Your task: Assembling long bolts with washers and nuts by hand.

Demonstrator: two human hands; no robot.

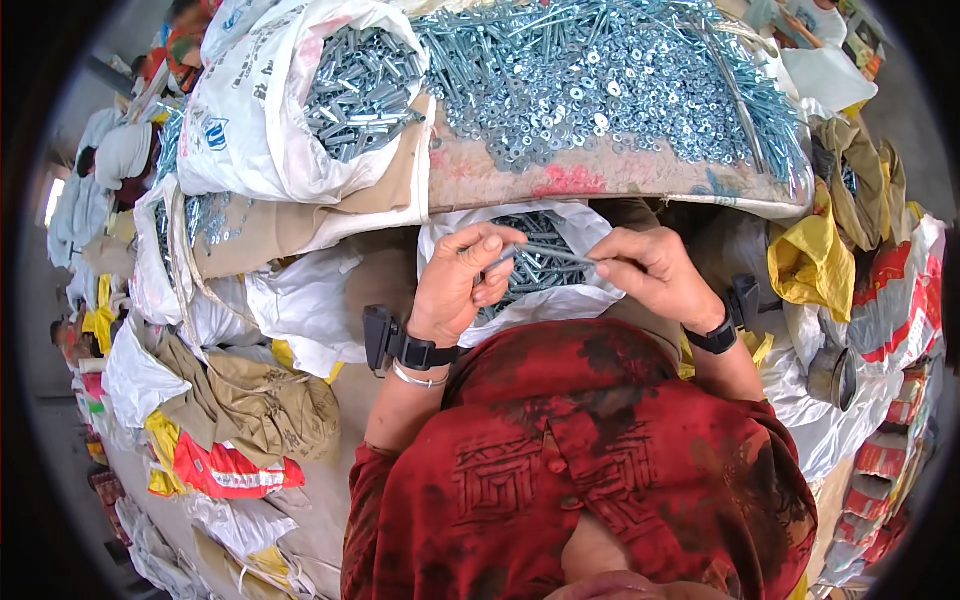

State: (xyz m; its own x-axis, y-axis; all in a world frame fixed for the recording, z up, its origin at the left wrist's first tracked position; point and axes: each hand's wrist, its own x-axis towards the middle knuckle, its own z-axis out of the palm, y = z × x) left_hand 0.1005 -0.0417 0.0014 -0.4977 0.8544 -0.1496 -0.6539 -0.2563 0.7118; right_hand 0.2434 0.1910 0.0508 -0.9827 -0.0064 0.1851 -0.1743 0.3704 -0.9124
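Note:
My left hand (467, 275) is closed in a pinch, thumb against the forefinger. My right hand (655, 273) is closed too, its thumb and forefinger gripping the other end of a long thin metal bolt (556, 254) that spans the gap between the hands. Another short length of metal shows by the left fingers; whether it is a separate piece I cannot tell. Just under the hands, an open white sack (572, 304) holds a heap of metal bolts (540, 280) in my lap. The fingers hide part of the held ends.
A padded worktop (480, 185) ahead carries a wide pile of washers (570, 105) and long thin bolts (480, 50). On its left lies a white sack (240, 120) spilling metal sleeves (365, 90). Crumpled sacks (265, 400) lie left; a metal tin (832, 377) sits right.

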